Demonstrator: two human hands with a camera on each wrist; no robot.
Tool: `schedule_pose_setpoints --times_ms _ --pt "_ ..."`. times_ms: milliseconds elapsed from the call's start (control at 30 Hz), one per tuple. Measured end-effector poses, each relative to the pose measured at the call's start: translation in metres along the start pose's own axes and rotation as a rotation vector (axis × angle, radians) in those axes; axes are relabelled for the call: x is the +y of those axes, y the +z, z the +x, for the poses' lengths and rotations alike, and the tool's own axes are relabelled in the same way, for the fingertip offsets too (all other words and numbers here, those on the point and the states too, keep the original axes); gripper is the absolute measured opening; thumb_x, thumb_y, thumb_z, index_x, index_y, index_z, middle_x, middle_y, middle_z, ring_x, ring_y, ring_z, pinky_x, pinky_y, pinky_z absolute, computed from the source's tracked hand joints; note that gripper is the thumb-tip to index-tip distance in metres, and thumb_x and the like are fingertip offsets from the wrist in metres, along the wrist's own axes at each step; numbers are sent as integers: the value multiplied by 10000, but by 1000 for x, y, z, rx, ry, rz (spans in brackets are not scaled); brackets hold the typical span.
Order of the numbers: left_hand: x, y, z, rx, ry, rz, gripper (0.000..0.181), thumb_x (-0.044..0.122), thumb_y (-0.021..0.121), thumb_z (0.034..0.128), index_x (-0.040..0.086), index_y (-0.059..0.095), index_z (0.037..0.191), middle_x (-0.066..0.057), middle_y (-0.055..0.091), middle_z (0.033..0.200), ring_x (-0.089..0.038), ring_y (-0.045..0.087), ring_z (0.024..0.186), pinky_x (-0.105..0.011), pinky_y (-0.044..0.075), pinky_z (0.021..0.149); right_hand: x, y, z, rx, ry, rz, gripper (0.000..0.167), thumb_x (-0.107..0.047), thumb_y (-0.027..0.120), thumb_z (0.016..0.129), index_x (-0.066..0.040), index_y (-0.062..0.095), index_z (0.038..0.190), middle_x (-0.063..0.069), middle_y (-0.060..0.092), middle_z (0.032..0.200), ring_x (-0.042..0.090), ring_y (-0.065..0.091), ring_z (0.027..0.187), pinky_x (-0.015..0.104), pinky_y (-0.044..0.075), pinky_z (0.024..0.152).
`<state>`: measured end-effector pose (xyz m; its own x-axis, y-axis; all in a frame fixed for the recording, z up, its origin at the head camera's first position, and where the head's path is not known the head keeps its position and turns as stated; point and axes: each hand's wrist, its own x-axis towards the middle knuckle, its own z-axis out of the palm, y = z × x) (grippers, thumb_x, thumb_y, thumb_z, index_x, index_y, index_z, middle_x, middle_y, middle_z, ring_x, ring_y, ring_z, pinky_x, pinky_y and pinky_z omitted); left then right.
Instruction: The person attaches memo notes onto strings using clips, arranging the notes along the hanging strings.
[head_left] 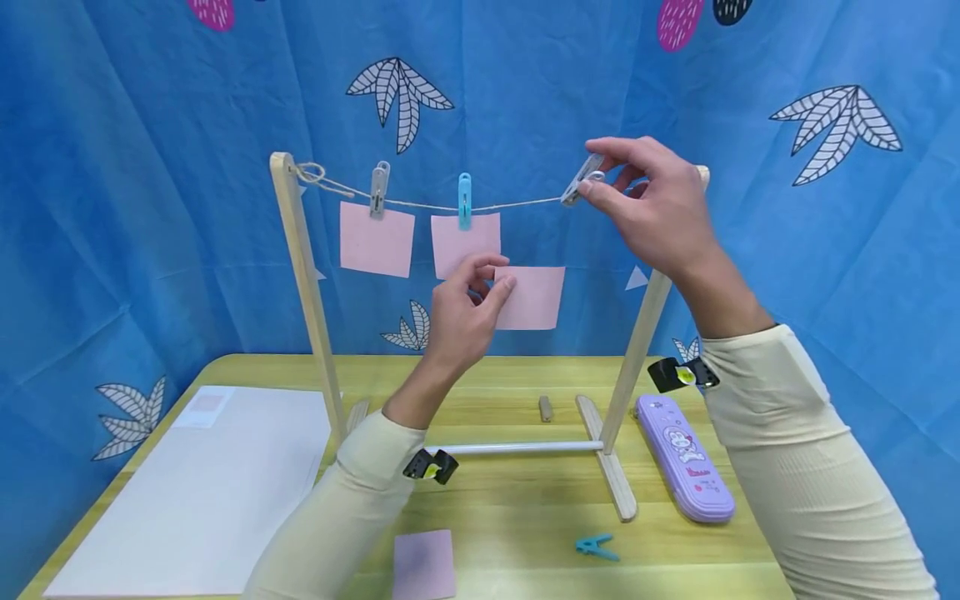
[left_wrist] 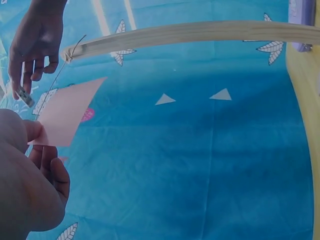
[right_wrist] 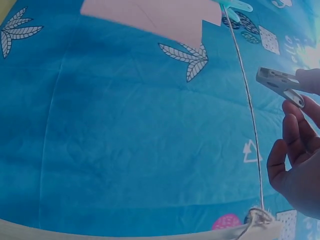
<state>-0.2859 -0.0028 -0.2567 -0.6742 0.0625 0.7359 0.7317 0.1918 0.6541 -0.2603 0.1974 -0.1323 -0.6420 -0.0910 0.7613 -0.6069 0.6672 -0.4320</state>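
Between thumb and fingers, my left hand [head_left: 467, 312] pinches the left edge of a pink paper [head_left: 531, 298], held below the string [head_left: 517, 204]. My right hand [head_left: 660, 196] pinches a grey clothespin [head_left: 581, 179] near the string's right part; the right wrist view shows the clothespin [right_wrist: 281, 86] apart from the string. Two more pink papers hang on the line: one [head_left: 377, 242] under a grey clothespin [head_left: 379, 190], the other [head_left: 457, 240] under a blue clothespin [head_left: 465, 200]. The left hand partly covers that second paper.
A wooden frame [head_left: 309, 292] carries the string, with a metal bar [head_left: 517, 447] low down. On the table lie a pink paper pad [head_left: 424, 565], a blue clothespin [head_left: 597, 547], a small grey-brown piece [head_left: 545, 408], a purple case [head_left: 686, 458] and a white sheet [head_left: 202, 492].
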Motion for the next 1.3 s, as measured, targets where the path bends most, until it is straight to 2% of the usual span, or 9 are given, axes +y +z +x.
schedule_pose_setpoints --times_ms 200,400,567,700,900,1067,1300 --pt "2 10 16 36 33 -42 226 174 629 942 88 646 1151 -120 606 892 -188 529 684 -245 444 602 -4 3 11 -33 13 -64 431 -268 665 915 -180 594 1332 53 579 1099 48 494 866 151 401 694" --pt "1 17 26 52 41 -16 244 165 638 935 64 622 1156 -111 616 909 -177 542 712 -230 467 625 -6 9 17 -120 32 -83 420 -293 640 932 -185 586 1334 62 603 1111 109 505 922 212 417 705" --pt "2 19 32 73 25 -1 236 171 618 949 64 615 1160 -107 617 941 -181 553 749 -225 468 644 -6 15 21 -155 0 -100 412 -285 610 950 -173 578 1345 83 601 1125 143 518 953 273 405 751" --pt "2 21 35 92 1 6 222 170 614 952 77 623 1154 -103 628 966 -179 567 768 -218 473 652 -5 20 23 -145 -22 -92 394 -259 603 956 -153 585 1335 91 604 1125 161 513 942 284 393 757" --pt "2 23 38 112 19 17 209 165 621 947 77 633 1136 -110 643 967 -186 578 755 -219 471 654 -6 27 25 -96 -50 -69 353 -211 590 966 -129 599 1309 107 610 1141 192 500 904 293 381 766" --pt "3 22 39 123 25 13 208 154 616 949 71 626 1140 -115 642 965 -191 572 744 -219 461 644 -7 32 26 -104 -40 -74 315 -196 565 978 -121 611 1280 102 614 1160 208 487 894 309 375 784" --pt "6 21 42 129 28 24 208 161 610 953 68 626 1138 -112 666 947 -184 565 717 -224 442 614 -5 31 27 -59 -38 -34 273 -175 550 985 -105 625 1238 75 627 1142 175 428 767 257 343 708"
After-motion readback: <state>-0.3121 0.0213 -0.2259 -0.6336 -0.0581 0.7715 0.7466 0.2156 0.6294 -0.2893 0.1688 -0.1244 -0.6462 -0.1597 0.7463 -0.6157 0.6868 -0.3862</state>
